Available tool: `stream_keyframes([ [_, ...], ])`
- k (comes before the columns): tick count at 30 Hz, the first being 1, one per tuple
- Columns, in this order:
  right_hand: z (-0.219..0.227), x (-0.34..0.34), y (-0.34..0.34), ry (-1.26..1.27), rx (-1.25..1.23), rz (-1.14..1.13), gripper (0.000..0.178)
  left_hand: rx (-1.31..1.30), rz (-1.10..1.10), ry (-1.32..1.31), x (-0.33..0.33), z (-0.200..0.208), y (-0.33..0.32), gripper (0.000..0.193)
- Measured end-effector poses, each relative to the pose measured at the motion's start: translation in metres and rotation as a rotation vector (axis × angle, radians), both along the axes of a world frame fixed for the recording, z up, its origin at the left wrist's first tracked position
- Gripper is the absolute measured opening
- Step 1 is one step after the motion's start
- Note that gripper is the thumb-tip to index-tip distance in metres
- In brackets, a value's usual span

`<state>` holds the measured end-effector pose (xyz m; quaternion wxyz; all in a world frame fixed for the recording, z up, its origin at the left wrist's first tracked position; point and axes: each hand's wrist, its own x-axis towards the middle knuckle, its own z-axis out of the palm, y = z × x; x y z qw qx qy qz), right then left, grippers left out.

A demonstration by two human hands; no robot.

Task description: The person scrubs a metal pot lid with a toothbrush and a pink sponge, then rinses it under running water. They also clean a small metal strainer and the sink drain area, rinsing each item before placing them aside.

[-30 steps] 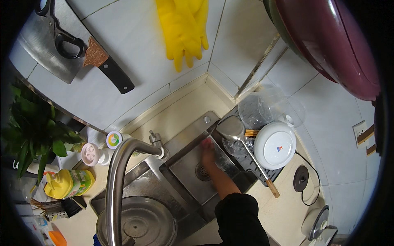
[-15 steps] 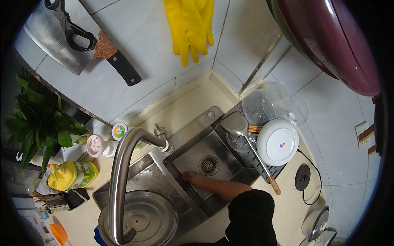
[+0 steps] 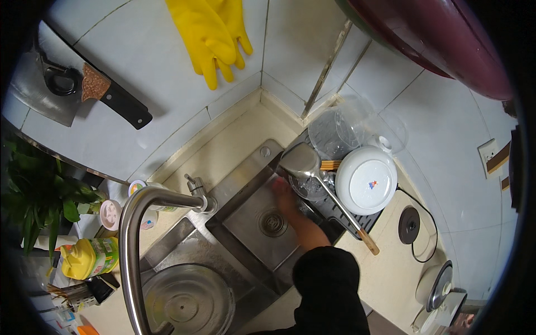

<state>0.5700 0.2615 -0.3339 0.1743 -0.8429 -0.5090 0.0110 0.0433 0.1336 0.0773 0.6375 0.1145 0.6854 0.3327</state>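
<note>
My right hand [image 3: 285, 196], at the end of a black-sleeved arm, reaches down into the right basin of the steel sink [image 3: 248, 220]. It is against the far right wall of the basin, beyond the round drain [image 3: 273, 223]. A reddish patch shows at the fingertips. The fingers are smeared and partly hidden, so I cannot make out whether they hold anything. Close by, a spatula [image 3: 339, 202] with a wooden handle end lies across the dark drying rack [image 3: 334, 207], its metal blade overhanging the basin's edge. My left hand is out of view.
A curved steel faucet [image 3: 131, 240] arches over the left side, above a large round metal lid [image 3: 184, 304]. A white bowl [image 3: 367, 184] sits upside down on the rack beside clear containers [image 3: 335, 131]. Yellow bottle [image 3: 89, 258] stands left; yellow gloves [image 3: 209, 39] hang on the wall.
My right hand has gone from the near left side of the basin to its far right wall. The whole view has shifted, so the surroundings appear further left.
</note>
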Motion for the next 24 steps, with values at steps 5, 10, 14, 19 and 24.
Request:
stream_keyframes([
  [5, 0.063, -0.015, -0.059, -0.017, -0.560, -0.472, 0.020, -0.028, 0.044, -0.015, -0.014, -0.013, -0.003, 0.054],
  [10, 0.014, -0.017, -0.107, 0.026, -0.486, -0.657, 0.019, 0.004, -0.022, -0.008, 0.000, -0.002, 0.004, 0.055],
  [14, 0.029, -0.019, -0.079, -0.408, -0.643, -0.236, 0.021, 0.049, -0.061, 0.007, 0.005, -0.006, 0.004, 0.058],
  [19, 0.048, -0.004, -0.074, 0.030, -0.791, -0.678, 0.028, 0.008, -0.034, 0.047, -0.004, -0.002, 0.004, 0.062],
  [24, 0.018, -0.008, -0.116, -0.152, -1.339, 0.127, 0.023, 0.077, -0.031, 0.037, 0.003, 0.015, 0.000, 0.066],
])
